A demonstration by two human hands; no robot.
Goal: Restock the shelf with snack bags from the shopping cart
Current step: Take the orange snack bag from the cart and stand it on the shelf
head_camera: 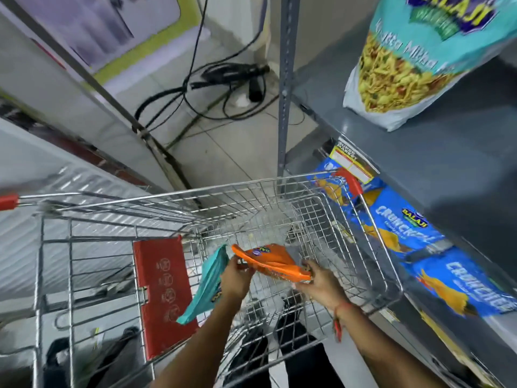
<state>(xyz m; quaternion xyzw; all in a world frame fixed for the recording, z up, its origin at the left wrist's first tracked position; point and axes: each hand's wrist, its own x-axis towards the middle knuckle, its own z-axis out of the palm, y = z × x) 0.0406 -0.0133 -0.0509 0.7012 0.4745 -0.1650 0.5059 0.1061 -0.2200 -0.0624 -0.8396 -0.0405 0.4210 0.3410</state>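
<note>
in the head view, both hands reach into the wire shopping cart (372, 236). the left hand (236, 277) pinches a teal snack bag (208, 287) and one end of an orange snack bag (272, 263); the right hand (321, 282) grips the orange bag's other end. on the shelf (447, 169) at right, blue snack bags (405, 231) line the lower level, with a teal namkeen bag (414, 57) above.

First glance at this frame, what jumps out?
Both hands meet over the wire shopping cart: the left hand and right hand share an orange snack bag, and a teal bag hangs by the left. Blue Crunchex bags line the shelf at right, below a big teal namkeen bag.
</note>
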